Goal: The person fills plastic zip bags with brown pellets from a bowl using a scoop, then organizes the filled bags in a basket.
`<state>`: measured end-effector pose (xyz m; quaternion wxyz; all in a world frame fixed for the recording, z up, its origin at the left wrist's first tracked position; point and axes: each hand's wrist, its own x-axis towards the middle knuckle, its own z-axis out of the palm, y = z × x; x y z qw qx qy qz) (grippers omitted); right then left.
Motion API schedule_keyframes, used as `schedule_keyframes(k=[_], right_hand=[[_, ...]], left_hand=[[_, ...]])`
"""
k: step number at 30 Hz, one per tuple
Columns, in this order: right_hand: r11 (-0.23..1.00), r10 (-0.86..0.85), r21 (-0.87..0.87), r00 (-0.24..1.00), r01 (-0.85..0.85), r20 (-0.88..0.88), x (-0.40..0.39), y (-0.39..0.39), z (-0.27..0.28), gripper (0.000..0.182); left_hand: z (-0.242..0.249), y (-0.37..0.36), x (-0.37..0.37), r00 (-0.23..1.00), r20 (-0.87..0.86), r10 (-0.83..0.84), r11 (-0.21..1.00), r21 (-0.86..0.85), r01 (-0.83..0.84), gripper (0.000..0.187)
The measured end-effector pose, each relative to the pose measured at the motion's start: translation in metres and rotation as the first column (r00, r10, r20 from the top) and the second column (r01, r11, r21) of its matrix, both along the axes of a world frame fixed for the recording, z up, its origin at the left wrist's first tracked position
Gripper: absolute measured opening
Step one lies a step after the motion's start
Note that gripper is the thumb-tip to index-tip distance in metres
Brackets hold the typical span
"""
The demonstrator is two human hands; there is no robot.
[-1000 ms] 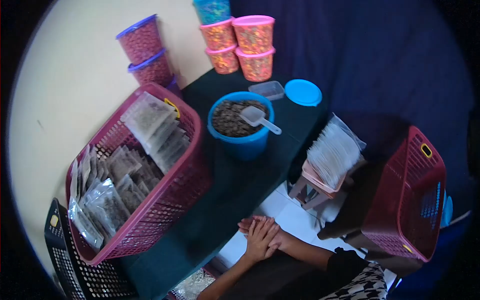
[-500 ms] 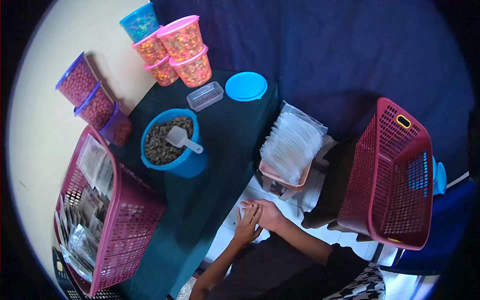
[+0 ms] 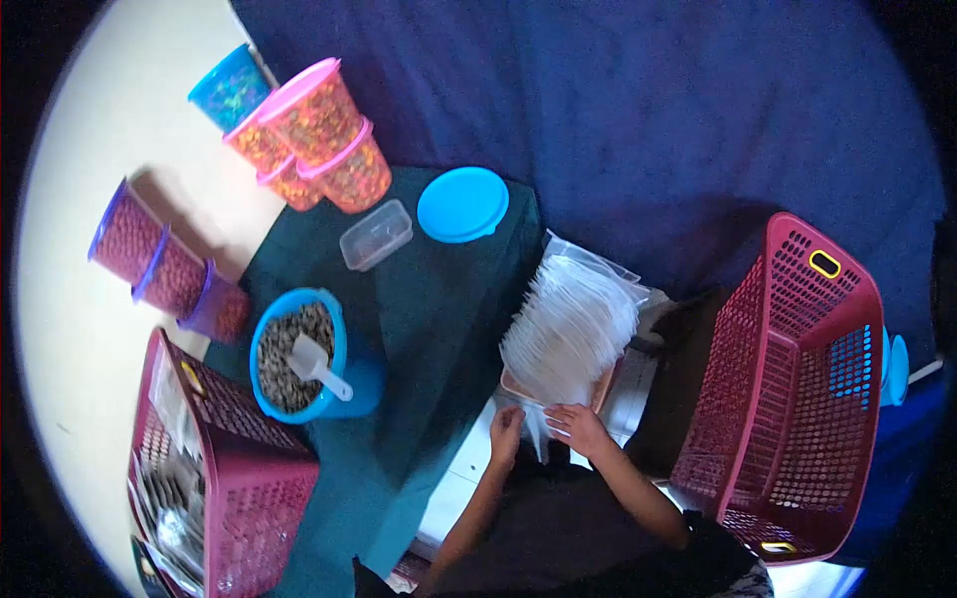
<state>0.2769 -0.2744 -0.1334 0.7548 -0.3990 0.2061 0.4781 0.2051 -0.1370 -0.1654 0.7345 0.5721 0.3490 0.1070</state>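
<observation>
My left hand (image 3: 505,437) is near the front of the stack of clear plastic bags (image 3: 573,324), its fingers loosely bent, with nothing I can make out in them. My right hand (image 3: 580,431) is open, fingers spread towards the left hand, just below the stack. A gap separates the two hands, and a pale upright shape shows between them, too blurred to name. The bags stand in rows in a shallow orange tray (image 3: 599,395), which they mostly cover.
On the green-covered table (image 3: 419,329) are a blue tub (image 3: 354,389) of dark pieces with a scoop (image 3: 314,367), a clear box (image 3: 377,235), a blue lid (image 3: 463,204) and stacked tubs (image 3: 344,174). Maroon baskets (image 3: 264,518) stand left, with filled packets, and right (image 3: 748,399).
My hands were pressed together and have come apart, now lying close to the front of the bag stack. The view has shifted, with the table items appearing lower and further left.
</observation>
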Motion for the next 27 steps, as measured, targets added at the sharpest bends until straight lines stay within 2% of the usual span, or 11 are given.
schedule_keyframes(k=[2, 5, 9, 12, 14, 15, 16, 18, 22, 24, 27], right_hand=[[0.999, -0.034, 0.005, 0.999, 0.035, -0.028, 0.005, -0.002, -0.013, 0.028], [0.997, -0.066, -0.029, 0.997, 0.065, -0.044, 0.013, -0.007, -0.023, 0.028], [0.993, -0.111, -0.039, 0.994, 0.111, -0.005, 0.017, -0.011, -0.030, 0.027], [0.989, -0.134, -0.062, 0.991, 0.134, 0.002, 0.018, -0.005, -0.032, 0.026], [0.989, -0.128, -0.080, 0.992, 0.127, -0.011, 0.022, 0.002, -0.034, 0.025], [0.988, -0.137, -0.078, 0.991, 0.135, -0.012, 0.022, 0.004, -0.033, 0.023], [0.988, -0.133, -0.085, 0.991, 0.131, -0.014, 0.025, 0.008, -0.034, 0.023], [0.986, -0.111, -0.130, 0.993, 0.106, -0.032, 0.026, 0.014, -0.035, 0.023], [0.981, -0.057, -0.184, 0.998, 0.058, 0.010, 0.033, 0.022, -0.033, 0.024], [0.974, -0.049, -0.218, 0.998, 0.056, 0.037, 0.035, 0.028, -0.031, 0.025], [0.936, 0.145, -0.349, 0.955, -0.048, 0.257, 0.043, 0.035, -0.017, 0.024]], left_hand=[[-0.014, 0.015, 0.011, 0.995, -0.077, -0.064, 0.982, -0.180, 0.049, 0.027], [-0.025, 0.030, 0.034, 0.978, -0.138, -0.159, 0.963, -0.238, 0.123, 0.035], [-0.048, 0.042, 0.068, 0.965, -0.185, -0.187, 0.883, -0.462, 0.082, 0.031], [-0.067, 0.043, 0.079, 0.942, -0.267, -0.205, 0.902, -0.425, 0.076, 0.035], [-0.077, 0.045, 0.075, 0.989, -0.042, -0.142, 0.890, -0.443, 0.109, 0.031], [-0.075, 0.048, 0.075, 0.911, -0.018, -0.412, 0.903, 0.124, 0.411, 0.023], [-0.075, 0.048, 0.076, 0.913, -0.018, -0.408, 0.906, 0.117, 0.407, 0.023], [-0.066, 0.049, 0.074, 0.949, -0.280, -0.148, 0.934, -0.356, 0.041, 0.013], [-0.054, 0.057, 0.079, 0.946, -0.281, -0.164, 0.932, -0.358, 0.056, 0.006], [-0.046, 0.061, 0.083, 0.927, -0.267, -0.264, 0.948, -0.249, 0.198, 0.010], [-0.026, 0.062, 0.086, 0.936, -0.223, -0.271, 0.959, -0.144, 0.243, 0.022]])
